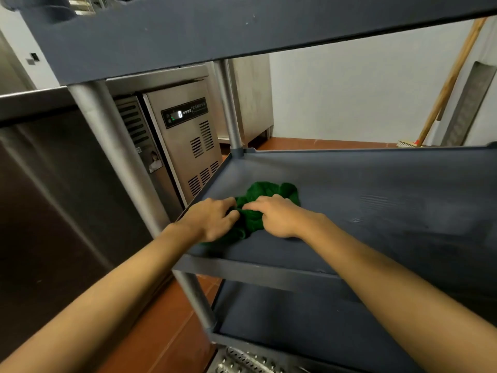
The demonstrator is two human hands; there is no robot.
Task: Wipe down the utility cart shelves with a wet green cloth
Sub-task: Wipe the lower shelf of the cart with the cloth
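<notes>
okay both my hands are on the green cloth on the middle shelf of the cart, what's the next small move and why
Probably spread the bunched green cloth flat, then sweep it right. It sits crumpled in the near left corner of the middle shelf, with the left hand and right hand gripping it, and most of the shelf lies to the right.

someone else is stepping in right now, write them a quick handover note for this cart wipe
Left hand: fingers closed on the green cloth, at the middle shelf's near left corner.
Right hand: also gripping the cloth, right beside the left.
Cloth: bunched up, lying on the middle shelf.
Done: cannot tell which surfaces are wiped; no clear wet trail shows.
Left: spread or fold the cloth, wipe the middle shelf, then check the bottom shelf and top shelf.
</notes>
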